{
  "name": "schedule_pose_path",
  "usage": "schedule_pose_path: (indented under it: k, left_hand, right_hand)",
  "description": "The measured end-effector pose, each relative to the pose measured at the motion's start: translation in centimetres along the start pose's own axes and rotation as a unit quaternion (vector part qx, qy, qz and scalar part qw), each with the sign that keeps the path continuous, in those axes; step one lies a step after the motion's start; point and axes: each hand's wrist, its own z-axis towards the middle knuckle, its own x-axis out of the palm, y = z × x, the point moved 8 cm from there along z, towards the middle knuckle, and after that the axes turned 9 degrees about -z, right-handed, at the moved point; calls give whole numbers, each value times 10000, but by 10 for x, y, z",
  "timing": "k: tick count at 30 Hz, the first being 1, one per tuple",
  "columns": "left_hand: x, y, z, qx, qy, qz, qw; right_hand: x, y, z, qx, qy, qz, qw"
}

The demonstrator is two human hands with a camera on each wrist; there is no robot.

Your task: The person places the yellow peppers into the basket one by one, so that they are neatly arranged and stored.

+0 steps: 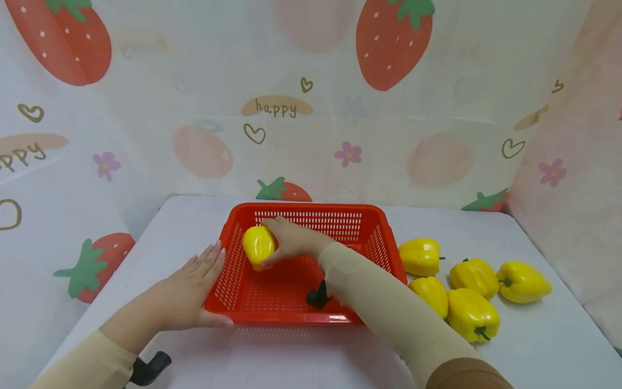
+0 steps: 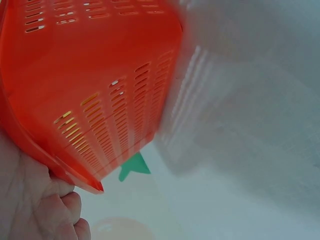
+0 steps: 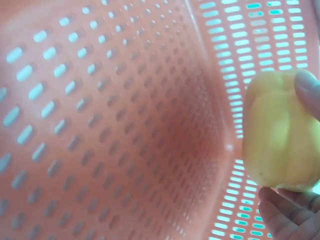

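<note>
A red plastic basket point(image 1: 301, 317) with slotted walls stands on the white table. Inside it, near the left wall, my right hand point(image 1: 298, 241) holds a yellow bell pepper point(image 1: 257, 246) between thumb and fingers. The right wrist view shows the same pepper point(image 3: 280, 132) in front of the slotted wall, with the thumb on one side and the fingers on the other. My left hand point(image 1: 187, 292) rests against the basket's left rim, fingers extended along it and thumb by the front corner. In the left wrist view, this hand point(image 2: 32, 197) touches the rim from outside.
Several yellow bell peppers lie in a group right of the basket, among them one beside its wall point(image 1: 420, 256), one in front point(image 1: 472, 315) and one at the far right point(image 1: 524, 282). A strawberry-patterned curtain point(image 1: 311, 151) surrounds the table point(image 1: 194, 221) at the back and sides.
</note>
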Motion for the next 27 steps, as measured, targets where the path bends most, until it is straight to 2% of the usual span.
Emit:
schedule_pose_path:
  k: [7,13,18,27]
  left_hand:
    - [2,-1,-3,28,-11,7,10000]
    - [1,-3,-4,111,-149,80,9998]
    - [0,-4,-4,171,-270,137,9994]
    - [0,-5,-5,182,-246,161,9994]
  right_hand:
    - [12,-4,3,304,-34,285,9991]
    - [17,-7,2,462,-277,684,9962]
    - [16,-9,1,617,-425,812,9939]
    - [20,-12,4,747,-449,893,9922]
